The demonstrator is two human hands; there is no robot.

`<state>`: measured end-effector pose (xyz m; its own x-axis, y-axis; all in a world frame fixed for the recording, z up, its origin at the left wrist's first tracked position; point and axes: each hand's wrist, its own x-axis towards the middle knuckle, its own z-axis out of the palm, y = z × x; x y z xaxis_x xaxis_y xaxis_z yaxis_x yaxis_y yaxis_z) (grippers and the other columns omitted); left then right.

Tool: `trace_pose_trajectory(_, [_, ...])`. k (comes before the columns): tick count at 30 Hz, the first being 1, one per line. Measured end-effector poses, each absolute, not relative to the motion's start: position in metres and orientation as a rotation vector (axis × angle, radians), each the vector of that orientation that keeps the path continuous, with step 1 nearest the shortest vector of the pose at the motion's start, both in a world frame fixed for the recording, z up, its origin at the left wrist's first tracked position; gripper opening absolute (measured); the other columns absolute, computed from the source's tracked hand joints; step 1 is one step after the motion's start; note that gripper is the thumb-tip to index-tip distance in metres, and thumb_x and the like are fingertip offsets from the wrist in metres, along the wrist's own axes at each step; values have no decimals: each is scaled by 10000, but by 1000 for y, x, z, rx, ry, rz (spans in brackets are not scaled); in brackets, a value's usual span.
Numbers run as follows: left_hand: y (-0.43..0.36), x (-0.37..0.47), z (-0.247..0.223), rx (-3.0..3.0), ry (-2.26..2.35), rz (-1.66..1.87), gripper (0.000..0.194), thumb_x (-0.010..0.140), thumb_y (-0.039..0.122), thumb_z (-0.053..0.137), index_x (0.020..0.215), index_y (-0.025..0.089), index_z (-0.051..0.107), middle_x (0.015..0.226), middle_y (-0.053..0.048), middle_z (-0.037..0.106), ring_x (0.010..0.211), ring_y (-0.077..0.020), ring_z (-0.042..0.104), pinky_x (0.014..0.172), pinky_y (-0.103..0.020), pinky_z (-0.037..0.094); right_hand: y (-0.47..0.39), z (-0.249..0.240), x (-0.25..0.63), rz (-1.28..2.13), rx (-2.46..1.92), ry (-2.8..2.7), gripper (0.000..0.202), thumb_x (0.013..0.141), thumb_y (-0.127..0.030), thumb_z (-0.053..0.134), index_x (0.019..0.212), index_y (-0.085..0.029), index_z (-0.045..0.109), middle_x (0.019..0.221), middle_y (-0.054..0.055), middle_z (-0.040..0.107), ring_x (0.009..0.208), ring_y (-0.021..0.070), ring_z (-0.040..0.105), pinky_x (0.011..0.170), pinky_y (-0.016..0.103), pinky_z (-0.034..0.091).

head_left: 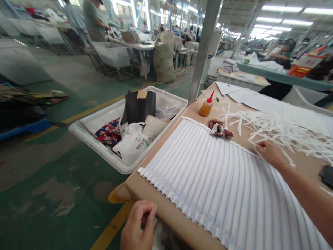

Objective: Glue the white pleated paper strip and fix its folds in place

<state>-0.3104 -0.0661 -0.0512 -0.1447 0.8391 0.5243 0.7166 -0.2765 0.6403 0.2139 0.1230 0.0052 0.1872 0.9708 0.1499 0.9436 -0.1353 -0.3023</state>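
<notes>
On the table lies a long row of overlapping white strip-like pieces (208,173), with small folded ends along its near and far edges. My right hand (269,152) is closed beyond the far edge of this row, its fingertips pinched at a thin white strip (256,147). A loose heap of white strips (281,130) spreads just past that hand. My left hand (139,225) hangs off the table's near edge, thumb and forefinger pressed together; whatever may be between them does not show.
A glue bottle (206,107) with a red nozzle and a brown bundle (220,128) are at the table's far side. A white bin (99,146) holding bags abuts its left end, near a metal post (204,52). A dark object (326,175) lies at right. People work farther back.
</notes>
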Motion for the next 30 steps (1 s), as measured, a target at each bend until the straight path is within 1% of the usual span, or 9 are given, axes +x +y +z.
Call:
trace_pose_trajectory(3, [-71,-297,-49,1837,1786,1315,321,1094,417,585,845,237,680,793,15,726,658,-134,725,611,-186,577,104,9,212,125,-2140,-1767,270,1014,-400,503,848,-220,618,831,151,731,733,266,651,695,412,473])
trace_pose_trajectory(5, [-73,-285,-46,1766,1758,1255,273,1087,395,592,906,230,710,776,15,725,650,-145,724,608,-200,583,86,12,192,240,-2037,-1864,235,1005,-423,508,902,-238,609,827,116,735,724,253,652,686,391,467])
trace_pose_trajectory(7, [-73,-269,-39,1735,1688,1206,210,1091,336,579,1139,208,738,784,13,730,677,-155,732,663,-219,607,63,15,153,466,-1865,-2046,261,1024,-477,513,908,-256,589,756,55,693,681,225,629,663,359,458])
trace_pose_trajectory(10, [-68,-244,-24,1834,1554,1191,358,1120,254,493,1429,185,660,928,-40,771,861,-180,762,848,-284,627,27,21,78,880,-1630,-2309,312,1082,-504,464,932,-260,587,774,21,684,688,195,632,667,320,461])
trace_pose_trajectory(14, [-57,-229,-7,1899,1464,1135,264,1085,287,581,1270,200,748,1149,-113,738,1058,-250,716,930,-371,589,4,31,-4,1147,-1371,-2488,324,1106,-415,406,870,-252,558,772,16,672,676,172,609,656,302,438])
trace_pose_trajectory(16, [-53,-233,-6,1768,1436,1085,175,1062,217,585,1044,189,757,1012,-76,734,942,-218,703,837,-321,551,10,33,-26,1211,-1289,-2504,279,1091,-398,442,937,-246,618,831,26,718,721,177,647,689,302,458])
trace_pose_trajectory(19, [-48,-247,-10,1542,1484,1046,214,1028,203,627,818,191,668,770,-8,674,737,-169,634,680,-277,437,35,30,-44,1246,-1270,-2465,260,1041,-442,540,1034,-243,708,862,27,763,752,186,680,708,302,475])
trace_pose_trajectory(24, [-36,-274,-20,1284,1626,1085,282,1011,297,677,755,194,618,678,23,623,666,-149,578,632,-273,361,81,20,-83,1314,-1339,-2412,341,936,-534,620,846,-230,744,705,14,708,655,180,630,617,294,437])
trace_pose_trajectory(30, [-25,-309,-26,1402,1712,1216,199,1070,261,600,920,186,706,830,-12,728,751,-165,659,711,-280,453,129,8,-132,1228,-1315,-2490,356,877,-555,627,805,-230,750,658,20,709,597,183,608,598,306,438])
